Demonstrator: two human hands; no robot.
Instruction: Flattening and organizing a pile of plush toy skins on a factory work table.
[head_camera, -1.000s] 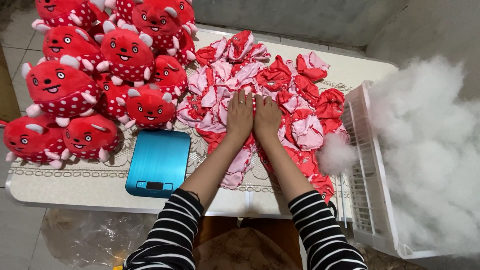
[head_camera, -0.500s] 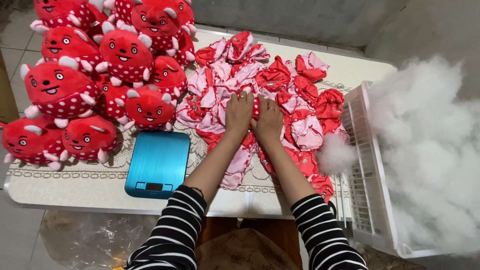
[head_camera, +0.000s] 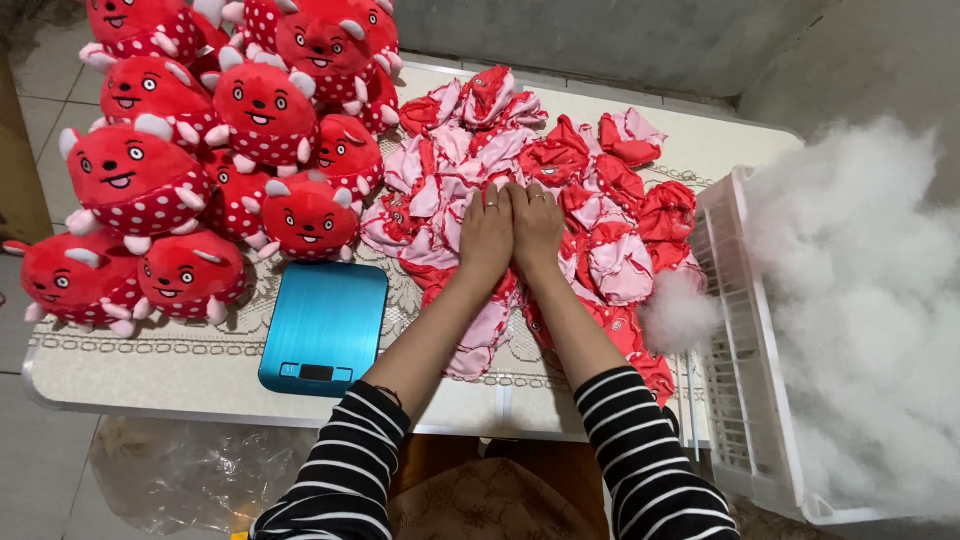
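Two hands, L (head_camera: 485, 235) & R (head_camera: 538, 228), lie flat, palms down, side by side & touching, fingers together, pressed on pile of unstuffed red/pink toy skins (head_camera: 560, 200) spread over centre of worktop (head_camera: 150, 365); nothing gripped. Stuffed red plush toys (head_camera: 200, 150) w/ white-dotted bellies heaped at far-left of worktop, blue digital scale (head_camera: 325, 325) just left of L forearm. White plastic crate (head_camera: 745, 400) at right edge, white fibre stuffing (head_camera: 860, 300) piled in it, one tuft (head_camera: 678, 312) touching the skins.
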